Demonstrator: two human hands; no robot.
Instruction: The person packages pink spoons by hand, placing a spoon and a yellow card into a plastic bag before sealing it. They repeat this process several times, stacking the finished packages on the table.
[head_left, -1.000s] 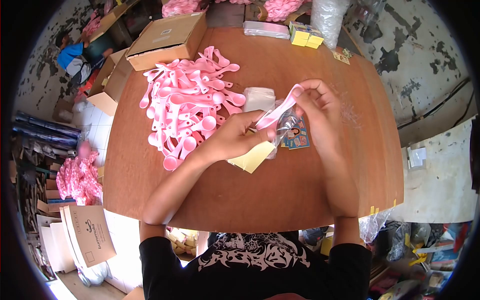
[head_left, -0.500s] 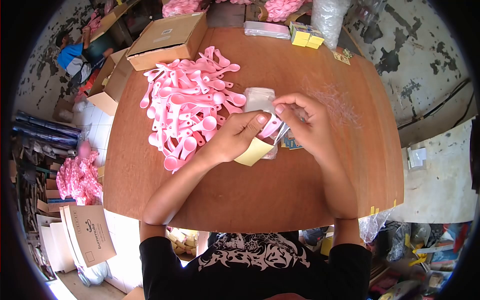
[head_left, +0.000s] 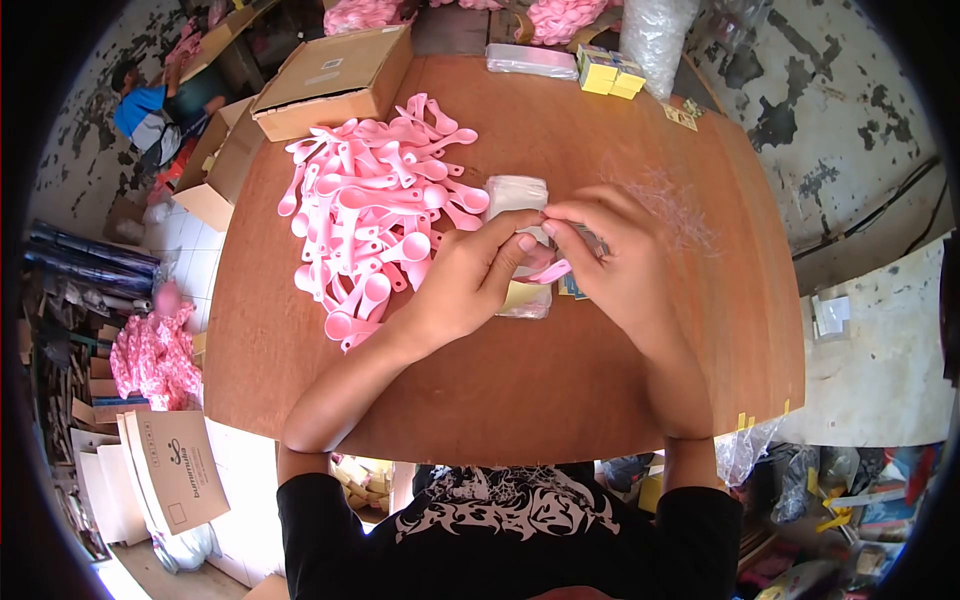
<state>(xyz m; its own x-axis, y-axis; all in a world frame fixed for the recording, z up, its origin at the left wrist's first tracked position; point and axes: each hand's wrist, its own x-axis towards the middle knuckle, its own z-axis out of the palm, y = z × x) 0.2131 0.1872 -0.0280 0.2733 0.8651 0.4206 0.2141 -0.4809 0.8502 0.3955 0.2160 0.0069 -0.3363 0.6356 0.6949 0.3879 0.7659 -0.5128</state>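
Observation:
My left hand (head_left: 470, 280) is closed in a pinch around a pink plastic spoon (head_left: 550, 272) and a yellow card (head_left: 520, 294), both partly hidden by the fingers. Thumb and forefinger of my right hand (head_left: 615, 250) pinch together at the top, touching the left fingertips; what lies between them is too small to make out. Something shiny shows under the right palm. Just beyond the hands lies a stack of clear plastic bags (head_left: 517, 192). Beneath them, blue printed cards (head_left: 571, 287) peek out. A big heap of pink spoons (head_left: 375, 215) spreads to the left.
A cardboard box (head_left: 335, 80) stands behind the heap on the wooden table (head_left: 480, 400). Along the back edge are a clear packet stack (head_left: 532, 61), yellow boxes (head_left: 611, 72) and a plastic roll (head_left: 655, 40). Thin plastic strands (head_left: 670, 210) lie rightward. Another person (head_left: 148, 115) sits far left.
My hands have come together, fingertips now meeting. The yellow card, earlier jutting out below the left hand, is mostly covered, and the pink spoon has turned to point rightward.

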